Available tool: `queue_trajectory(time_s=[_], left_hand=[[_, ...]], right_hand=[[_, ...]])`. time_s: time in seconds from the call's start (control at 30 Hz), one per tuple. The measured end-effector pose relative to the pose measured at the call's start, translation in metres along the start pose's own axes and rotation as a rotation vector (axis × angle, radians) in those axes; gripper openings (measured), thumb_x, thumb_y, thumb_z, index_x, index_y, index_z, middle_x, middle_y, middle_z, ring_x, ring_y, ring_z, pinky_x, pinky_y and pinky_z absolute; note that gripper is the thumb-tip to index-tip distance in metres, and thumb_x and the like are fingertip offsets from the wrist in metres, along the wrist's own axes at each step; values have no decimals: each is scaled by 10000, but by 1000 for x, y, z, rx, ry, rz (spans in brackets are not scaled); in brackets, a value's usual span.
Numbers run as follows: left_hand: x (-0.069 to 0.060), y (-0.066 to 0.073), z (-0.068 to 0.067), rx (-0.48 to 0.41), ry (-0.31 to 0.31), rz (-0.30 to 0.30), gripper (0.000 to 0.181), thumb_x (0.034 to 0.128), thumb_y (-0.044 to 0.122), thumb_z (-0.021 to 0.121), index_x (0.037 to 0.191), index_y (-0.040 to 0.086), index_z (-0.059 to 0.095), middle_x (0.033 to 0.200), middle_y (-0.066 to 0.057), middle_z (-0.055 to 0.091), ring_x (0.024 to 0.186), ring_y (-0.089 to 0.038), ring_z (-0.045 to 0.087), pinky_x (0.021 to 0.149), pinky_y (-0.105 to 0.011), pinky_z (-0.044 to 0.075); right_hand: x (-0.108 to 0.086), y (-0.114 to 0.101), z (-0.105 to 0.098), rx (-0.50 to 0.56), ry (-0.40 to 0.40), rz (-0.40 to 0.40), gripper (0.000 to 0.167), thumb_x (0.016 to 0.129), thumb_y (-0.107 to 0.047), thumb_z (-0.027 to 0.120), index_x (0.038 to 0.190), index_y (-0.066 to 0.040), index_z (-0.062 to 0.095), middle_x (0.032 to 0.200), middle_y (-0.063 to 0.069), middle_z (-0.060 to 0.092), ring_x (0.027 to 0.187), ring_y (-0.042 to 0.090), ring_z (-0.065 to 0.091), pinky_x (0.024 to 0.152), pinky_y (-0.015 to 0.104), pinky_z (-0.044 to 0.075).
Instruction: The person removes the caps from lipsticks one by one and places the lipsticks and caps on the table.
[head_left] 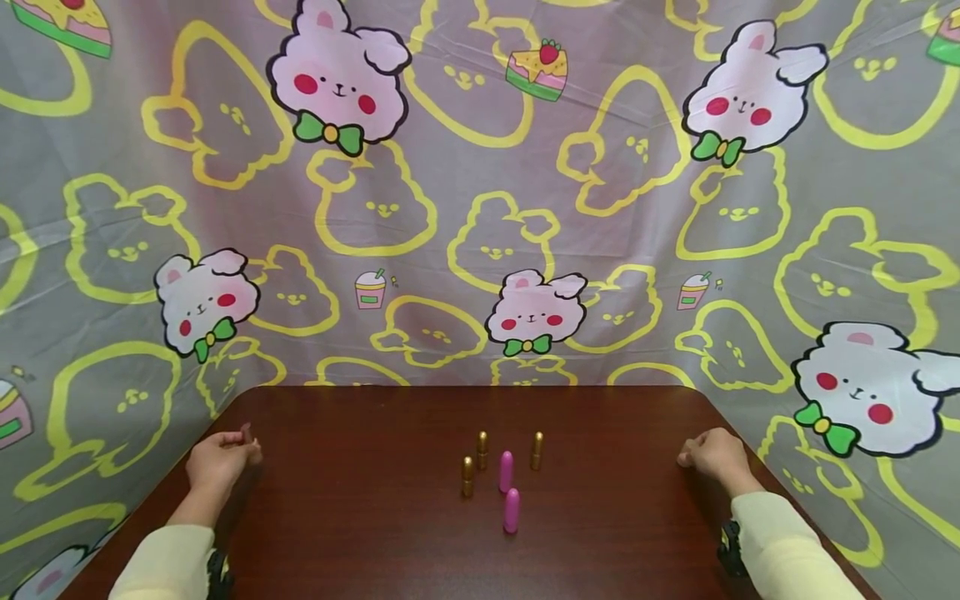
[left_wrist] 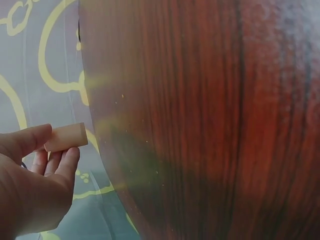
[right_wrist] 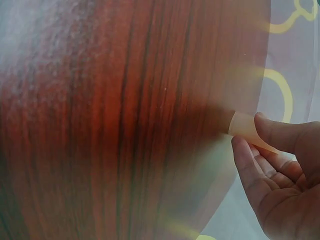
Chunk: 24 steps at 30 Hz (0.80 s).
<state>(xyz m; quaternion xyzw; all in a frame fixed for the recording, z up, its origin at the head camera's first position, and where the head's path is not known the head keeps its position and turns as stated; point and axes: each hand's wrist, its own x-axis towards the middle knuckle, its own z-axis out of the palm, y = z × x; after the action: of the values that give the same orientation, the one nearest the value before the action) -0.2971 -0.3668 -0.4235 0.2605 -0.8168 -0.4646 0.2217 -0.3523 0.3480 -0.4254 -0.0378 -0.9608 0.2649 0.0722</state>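
Note:
At the table's left side, my left hand (head_left: 221, 460) pinches a small tan cylinder (left_wrist: 67, 137) between thumb and fingers, its flat end sticking out past the fingertips. Over by the right edge, my right hand (head_left: 717, 454) pinches a similar short, pale piece (right_wrist: 244, 128); the head view hides it behind the fingers. Between the hands, well away from both, round-tipped, lipstick-like tubes stand upright on the table. Two are pink, one farther back (head_left: 506, 472) and one nearer (head_left: 512, 512). Three are gold: a left one (head_left: 468, 477), one behind it (head_left: 482, 451) and a right one (head_left: 537, 451).
The dark red-brown wooden table (head_left: 360, 533) has rounded far corners. A grey curtain (head_left: 442, 179) printed with yellow outlines and white rabbits hangs behind it and along both sides, close to each hand.

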Motion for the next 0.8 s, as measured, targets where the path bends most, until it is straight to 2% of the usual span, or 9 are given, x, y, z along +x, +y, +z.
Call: queue_trajectory(time_s=[0.13, 0.33, 0.5, 0.8], left_hand=[[0, -1, 0, 3, -2, 4, 301, 800, 88, 714, 974, -131, 602, 932, -263, 621, 921, -387, 511, 655, -375, 395], [2, -4, 0, 40, -31, 7, 344, 797, 88, 706, 1032, -135, 592, 1067, -325, 580, 965, -423, 494, 665, -390, 413], [4, -7, 0, 61, -67, 4, 349, 813, 93, 701, 1049, -137, 584, 1109, -340, 553, 996, -438, 480, 749, -474, 435], [8, -17, -2, 154, -114, 40, 335, 807, 123, 702, 997, -139, 614, 1083, -340, 568, 1017, -471, 475, 841, -553, 420]], right_hand=[[1, 1, 2, -1, 4, 9, 257, 850, -141, 637, 608, -54, 641, 562, -16, 486, 592, 204, 456, 524, 317, 356], [2, 1, 4, -17, 12, 2, 295, 856, -137, 647, 574, -59, 613, 539, -17, 480, 578, 207, 448, 525, 320, 346], [3, 2, 5, -27, 10, -4, 313, 865, -129, 613, 559, -64, 621, 525, -21, 497, 565, 196, 439, 525, 316, 340], [2, 0, 4, -20, 9, 5, 316, 772, -138, 765, 542, -80, 556, 538, -19, 439, 578, 203, 433, 544, 321, 350]])
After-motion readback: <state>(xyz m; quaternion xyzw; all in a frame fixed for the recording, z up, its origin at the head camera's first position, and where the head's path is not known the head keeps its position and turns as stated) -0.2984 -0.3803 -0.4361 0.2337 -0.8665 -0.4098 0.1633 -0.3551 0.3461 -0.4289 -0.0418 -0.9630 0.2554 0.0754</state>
